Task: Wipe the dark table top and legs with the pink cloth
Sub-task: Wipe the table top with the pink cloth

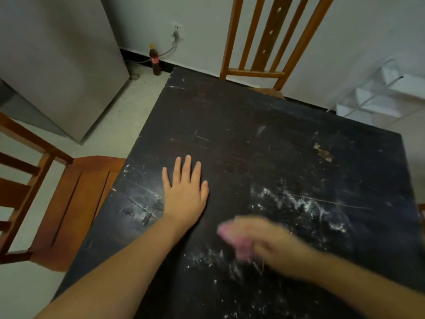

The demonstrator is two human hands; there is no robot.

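One dark table (264,139); two wooden chairs (76,203) – one bottle (155,59); one pink cloth (241,245); two hands (186,194)

Nothing here I can read. The only label I see is the red band on the cola bottle (154,59) standing on the floor by the wall, and its lettering is too small and blurred for me to make out.
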